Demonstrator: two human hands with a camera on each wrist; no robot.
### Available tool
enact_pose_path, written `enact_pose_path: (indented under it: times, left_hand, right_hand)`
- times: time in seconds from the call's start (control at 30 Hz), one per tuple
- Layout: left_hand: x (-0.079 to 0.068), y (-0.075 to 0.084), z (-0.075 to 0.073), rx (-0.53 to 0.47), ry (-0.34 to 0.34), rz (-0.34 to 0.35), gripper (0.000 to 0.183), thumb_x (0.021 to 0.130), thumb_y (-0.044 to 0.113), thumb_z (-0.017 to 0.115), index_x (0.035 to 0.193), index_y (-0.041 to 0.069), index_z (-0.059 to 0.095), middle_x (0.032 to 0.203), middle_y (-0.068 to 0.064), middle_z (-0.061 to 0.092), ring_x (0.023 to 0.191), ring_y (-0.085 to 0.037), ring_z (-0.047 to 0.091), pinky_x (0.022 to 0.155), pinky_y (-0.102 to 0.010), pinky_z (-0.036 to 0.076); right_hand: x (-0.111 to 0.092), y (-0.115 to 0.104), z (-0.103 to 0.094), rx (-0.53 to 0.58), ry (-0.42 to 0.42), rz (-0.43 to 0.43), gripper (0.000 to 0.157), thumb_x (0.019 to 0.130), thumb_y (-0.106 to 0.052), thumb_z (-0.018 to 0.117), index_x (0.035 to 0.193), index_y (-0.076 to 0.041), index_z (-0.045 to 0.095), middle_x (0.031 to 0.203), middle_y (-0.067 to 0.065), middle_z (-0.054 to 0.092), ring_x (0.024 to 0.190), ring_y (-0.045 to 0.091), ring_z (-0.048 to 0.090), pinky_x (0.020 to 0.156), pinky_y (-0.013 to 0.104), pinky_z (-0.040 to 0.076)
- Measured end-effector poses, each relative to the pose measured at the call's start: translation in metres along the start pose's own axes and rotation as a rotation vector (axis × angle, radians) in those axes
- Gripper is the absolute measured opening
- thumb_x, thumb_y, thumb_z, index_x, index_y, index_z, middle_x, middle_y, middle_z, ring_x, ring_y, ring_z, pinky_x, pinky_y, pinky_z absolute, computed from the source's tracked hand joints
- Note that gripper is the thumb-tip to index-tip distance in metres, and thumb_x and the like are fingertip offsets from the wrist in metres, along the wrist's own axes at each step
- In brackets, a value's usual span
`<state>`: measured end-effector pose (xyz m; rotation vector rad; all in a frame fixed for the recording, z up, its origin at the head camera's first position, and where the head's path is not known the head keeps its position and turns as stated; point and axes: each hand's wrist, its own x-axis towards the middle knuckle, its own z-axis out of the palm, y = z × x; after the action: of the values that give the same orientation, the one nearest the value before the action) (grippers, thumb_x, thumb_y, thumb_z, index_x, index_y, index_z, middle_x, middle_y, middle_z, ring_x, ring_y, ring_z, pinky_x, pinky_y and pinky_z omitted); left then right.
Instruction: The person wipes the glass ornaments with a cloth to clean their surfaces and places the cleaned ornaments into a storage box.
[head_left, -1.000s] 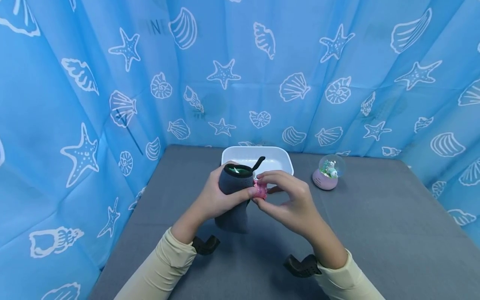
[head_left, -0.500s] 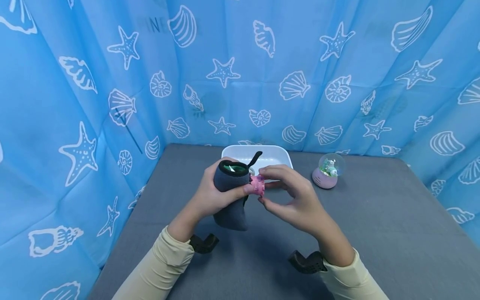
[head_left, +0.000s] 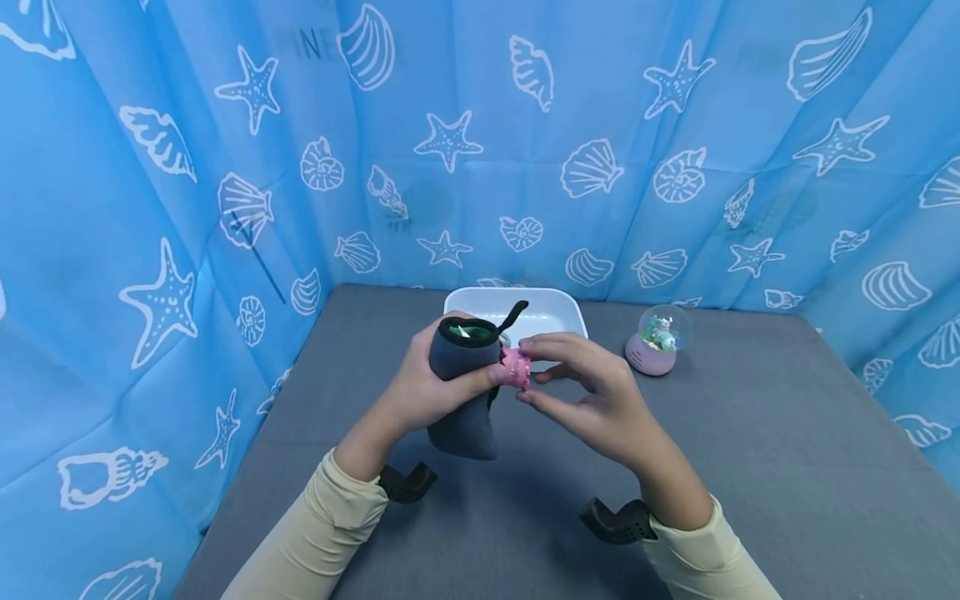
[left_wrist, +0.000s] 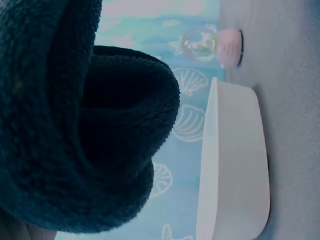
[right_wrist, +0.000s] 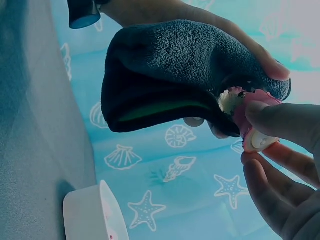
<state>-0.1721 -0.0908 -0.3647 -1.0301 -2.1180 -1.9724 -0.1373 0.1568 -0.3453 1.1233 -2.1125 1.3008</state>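
My left hand point(head_left: 426, 382) grips a dark grey fleece cloth point(head_left: 462, 429) with black trim and a short black strap. The cloth is bunched into an upright tube, with something green showing inside its mouth; the left wrist view shows its dark folds point(left_wrist: 125, 105). The left thumb reaches across to a small pink ornament point(head_left: 516, 367) at the cloth's right side. Thumb and fingertips of my right hand point(head_left: 592, 396) pinch this ornament. In the right wrist view the ornament point(right_wrist: 259, 98) has ruffled pink sides and a cream part, and the right thumb covers some of it.
A white plastic tub point(head_left: 551, 307) stands behind the hands at the table's back, partly hidden by them. To its right is a snow globe point(head_left: 651, 357) on a pink base. A blue shell-print curtain point(head_left: 480, 200) hangs along the grey table's point(head_left: 750, 442) back and sides.
The cloth and the left hand have shifted slightly left and up, the pink ornament with them. My right fingers have spread a little, and that hand has moved slightly right. More of the ornament shows.
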Motion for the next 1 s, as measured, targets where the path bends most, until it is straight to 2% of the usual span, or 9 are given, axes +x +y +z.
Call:
enact_pose_path:
  times: [0.27, 0.57, 1.0]
  left_hand:
    - [0.0012, -0.0006, 0.0000, 0.000, -0.023, -0.004, 0.054, 0.093, 0.046, 0.082, 0.131, 0.013, 0.062, 0.119, -0.008, 0.069, 0.106, -0.025, 0.068, 0.094, -0.044, 0.057]
    - [-0.0002, -0.0025, 0.0001, 0.025, -0.010, -0.021, 0.058, 0.091, 0.052, 0.082, 0.134, 0.017, 0.060, 0.121, -0.005, 0.066, 0.109, -0.025, 0.065, 0.095, -0.051, 0.055]
    - [-0.0007, -0.0020, 0.0007, 0.042, -0.003, -0.026, 0.046, 0.091, 0.033, 0.086, 0.130, 0.020, 0.064, 0.119, -0.002, 0.067, 0.109, -0.023, 0.065, 0.095, -0.051, 0.054]
  right_hand:
    - [-0.0013, 0.0007, -0.0004, 0.018, -0.025, 0.069, 0.055, 0.079, 0.010, 0.088, 0.131, -0.002, 0.072, 0.126, 0.014, 0.074, 0.113, 0.014, 0.072, 0.088, 0.031, 0.063]
    - [-0.0037, 0.0062, 0.0022, -0.045, -0.015, 0.111, 0.054, 0.083, 0.003, 0.088, 0.133, -0.006, 0.071, 0.123, 0.009, 0.077, 0.097, 0.018, 0.077, 0.083, 0.031, 0.063]
    - [-0.0025, 0.0006, 0.0061, -0.014, -0.037, 0.280, 0.041, 0.094, -0.004, 0.079, 0.134, -0.006, 0.070, 0.120, 0.006, 0.078, 0.102, 0.015, 0.075, 0.086, 0.030, 0.062]
